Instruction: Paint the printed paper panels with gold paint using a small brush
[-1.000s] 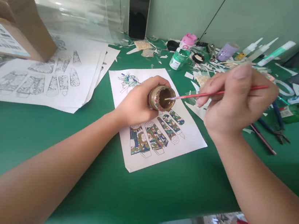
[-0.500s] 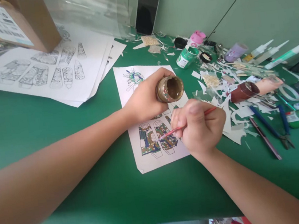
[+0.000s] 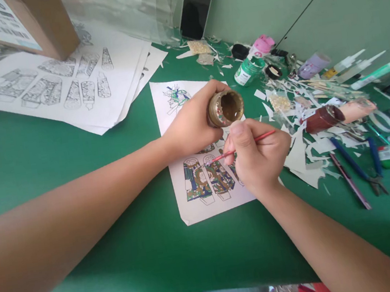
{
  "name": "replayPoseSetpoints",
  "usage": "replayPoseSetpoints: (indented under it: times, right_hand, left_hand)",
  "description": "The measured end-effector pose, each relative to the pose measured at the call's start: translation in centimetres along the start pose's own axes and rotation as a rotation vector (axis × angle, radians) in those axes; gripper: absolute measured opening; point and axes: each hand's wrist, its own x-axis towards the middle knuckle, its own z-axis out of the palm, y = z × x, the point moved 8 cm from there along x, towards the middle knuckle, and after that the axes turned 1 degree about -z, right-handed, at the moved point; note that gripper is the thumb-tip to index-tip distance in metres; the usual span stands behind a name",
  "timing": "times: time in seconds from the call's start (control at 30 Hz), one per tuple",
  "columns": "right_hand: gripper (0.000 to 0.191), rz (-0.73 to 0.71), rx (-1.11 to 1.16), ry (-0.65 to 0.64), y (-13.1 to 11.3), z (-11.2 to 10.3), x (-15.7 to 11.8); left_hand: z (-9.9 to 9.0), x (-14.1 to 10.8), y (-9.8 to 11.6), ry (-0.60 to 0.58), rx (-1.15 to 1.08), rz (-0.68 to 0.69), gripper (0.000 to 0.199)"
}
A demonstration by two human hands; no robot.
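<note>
The brush is thin and red-handled, its pale tip on a green-and-brown painted figure on the sheet. The right hand pinches it between its fingers. Just above, the left hand grips an open, tilted, gold-smeared jar. Scraps lie right of the sheet.

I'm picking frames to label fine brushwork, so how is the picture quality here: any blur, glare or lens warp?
Head view: the right hand, paintbrush and coloured sheet are sharp enough to read; the left hand holds the paint jar in even daylight with soft shadows; glare washes the clear plastic sheet; the wide lens bends the table edge and swells the near forearms.
</note>
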Motion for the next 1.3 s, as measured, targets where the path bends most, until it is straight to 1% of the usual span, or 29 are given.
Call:
replayPoseSetpoints:
  times: [0.2,0.43,0.57,0.67,0.8,0.9,1.07,1.2,1.3]
  right_hand:
    - [0.049,0.001,-0.025,-0.012,0.16,0.06,0.02]
    - [0.047,-0.040,-0.078,-0.046,-0.28,0.28,0.09]
    - [0.046,-0.045,-0.054,-0.041,-0.38,0.30,0.10]
    - [0.046,-0.069,-0.054,-0.065,-0.53,0.51,0.07]
    - [0.046,-0.049,-0.100,-0.060,-0.33,0.35,0.05]
    - [0.047,-0.045,-0.067,-0.046,-0.32,0.19,0.06]
    - [0.049,-0.075,0.040,-0.057,-0.66,0.30,0.15]
    - [0.054,-0.068,0.028,-0.046,-0.71,0.00,0.22]
    - [0.054,-0.054,0.037,-0.051,-0.67,-0.12,0.31]
  left_hand:
    - [-0.08,0.06,-0.20,0.013,0.003,-0.017,0.042]
    - [-0.22,0.07,-0.08,0.025,0.022,-0.002,0.041]
    - [-0.25,0.09,-0.06,0.026,0.024,-0.007,0.041]
    - [-0.28,0.10,-0.07,0.027,0.019,-0.005,0.040]
    - [-0.13,0.12,-0.35,0.017,0.032,0.019,0.040]
    - [-0.04,0.14,-0.64,0.014,0.035,0.030,0.039]
    - [-0.01,0.15,-0.73,0.002,0.019,0.035,0.041]
    - [-0.16,0.15,-0.85,0.017,0.023,0.030,0.043]
    - [-0.11,0.17,-0.94,0.009,0.025,0.038,0.044]
